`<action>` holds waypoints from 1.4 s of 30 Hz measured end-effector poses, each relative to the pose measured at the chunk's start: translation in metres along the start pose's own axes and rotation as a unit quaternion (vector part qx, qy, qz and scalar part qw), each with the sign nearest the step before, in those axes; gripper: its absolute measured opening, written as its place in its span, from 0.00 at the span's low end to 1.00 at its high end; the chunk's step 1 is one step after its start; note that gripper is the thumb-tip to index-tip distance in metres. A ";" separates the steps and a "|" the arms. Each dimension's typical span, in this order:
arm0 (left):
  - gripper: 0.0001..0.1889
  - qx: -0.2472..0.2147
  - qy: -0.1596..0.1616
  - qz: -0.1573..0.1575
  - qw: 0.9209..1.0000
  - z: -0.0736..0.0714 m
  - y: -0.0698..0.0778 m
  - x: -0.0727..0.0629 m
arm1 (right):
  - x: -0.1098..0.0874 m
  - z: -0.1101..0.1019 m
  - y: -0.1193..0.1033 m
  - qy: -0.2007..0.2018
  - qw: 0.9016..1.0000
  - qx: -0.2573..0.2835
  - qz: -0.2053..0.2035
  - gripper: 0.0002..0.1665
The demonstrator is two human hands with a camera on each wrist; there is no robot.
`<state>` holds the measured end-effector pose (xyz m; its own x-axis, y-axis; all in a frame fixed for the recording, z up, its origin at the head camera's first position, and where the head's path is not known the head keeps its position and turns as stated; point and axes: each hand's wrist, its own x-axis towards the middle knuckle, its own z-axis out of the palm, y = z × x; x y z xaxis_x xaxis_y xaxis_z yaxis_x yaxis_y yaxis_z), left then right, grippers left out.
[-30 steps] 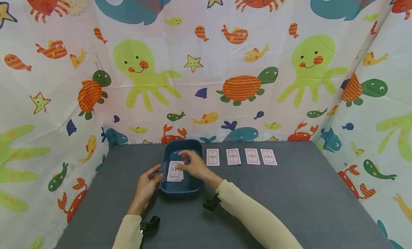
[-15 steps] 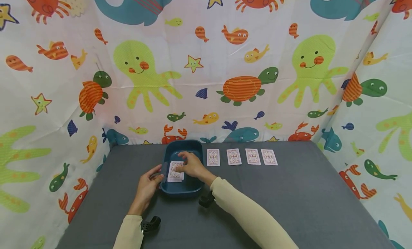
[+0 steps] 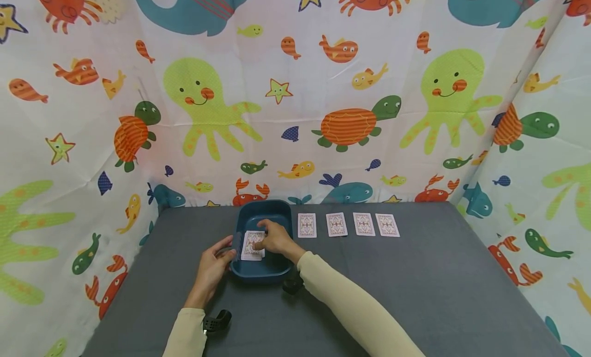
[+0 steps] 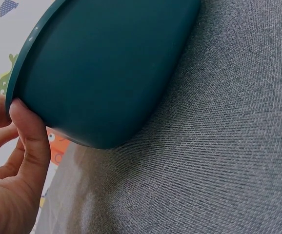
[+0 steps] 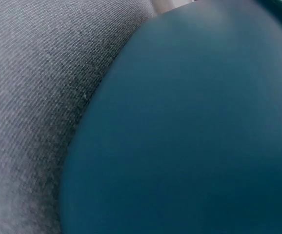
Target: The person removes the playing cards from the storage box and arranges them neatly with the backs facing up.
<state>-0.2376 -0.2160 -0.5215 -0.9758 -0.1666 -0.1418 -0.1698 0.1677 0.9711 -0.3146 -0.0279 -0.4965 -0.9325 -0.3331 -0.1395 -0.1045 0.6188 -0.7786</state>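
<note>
A dark blue-green plastic tub [image 3: 263,277] stands on the grey table. Face down at its left side lies a small stack of playing cards [image 3: 248,252] with red-patterned backs. My left hand [image 3: 211,270] pinches the tub's left rim, the thumb outside; the left wrist view shows this hand [image 4: 14,165] close up against the tub wall [image 4: 97,73]. Over the tub, my right hand [image 3: 278,239] reaches in from the right. Its thumb touches the top card and its index finger stands apart; the other fingers are hidden. Only the tub's outer wall [image 5: 180,136] fills most of the right wrist view.
To the tub's right, several face-down cards lie in a row: one [image 3: 307,225] nearest the tub, others farther right, the last card [image 3: 387,225] tilted slightly. A printed sea-animal curtain [image 3: 295,105] hangs behind and beside the grey table [image 3: 392,285].
My right forearm has shifted slightly left, with the thumb still at the cards. The left hand, the tub and the row of cards have stayed in place.
</note>
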 end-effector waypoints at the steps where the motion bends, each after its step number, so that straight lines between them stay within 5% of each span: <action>1: 0.24 0.000 0.000 0.001 1.000 0.000 0.000 0.000 | 0.001 0.000 0.000 -0.001 1.000 0.002 0.000 0.37; 20: 0.25 -0.004 0.002 0.010 1.000 0.002 -0.002 0.002 | 0.012 0.006 0.007 0.008 0.996 -0.093 -0.008 0.45; 42: 0.24 -0.002 0.007 0.008 1.000 0.002 -0.002 0.000 | 0.014 0.015 0.008 -0.015 0.991 -0.134 0.015 0.46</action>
<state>-0.2374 -0.2147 -0.5239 -0.9762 -0.1784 -0.1231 -0.1534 0.1674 0.9739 -0.3235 -0.0389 -0.5139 -0.9260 -0.3310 -0.1817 -0.1689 0.7935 -0.5846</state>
